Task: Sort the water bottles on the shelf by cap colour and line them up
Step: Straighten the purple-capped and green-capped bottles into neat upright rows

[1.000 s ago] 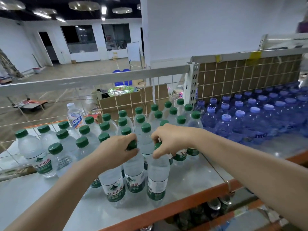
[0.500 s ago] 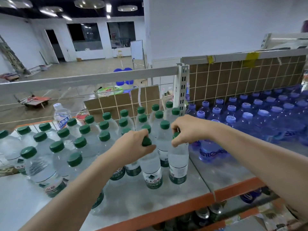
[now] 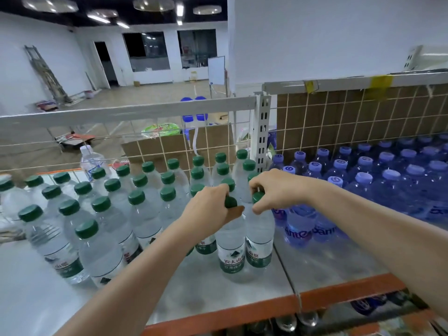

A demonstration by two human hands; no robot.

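Each hand pinched a green cap from above, the left hand [image 3: 209, 209] on one upright bottle [image 3: 230, 248] and the right hand [image 3: 275, 190] on its neighbour [image 3: 259, 241], both standing just left of the blue-capped bottles [image 3: 363, 180] on the shelf [image 3: 242, 294].

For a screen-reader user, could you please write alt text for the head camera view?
A person's left hand and right hand each grip the green cap of a clear plastic water bottle at the front of a white shelf. Rows of green-capped clear bottles stand to the left, blue-tinted bottles with pale blue caps to the right.
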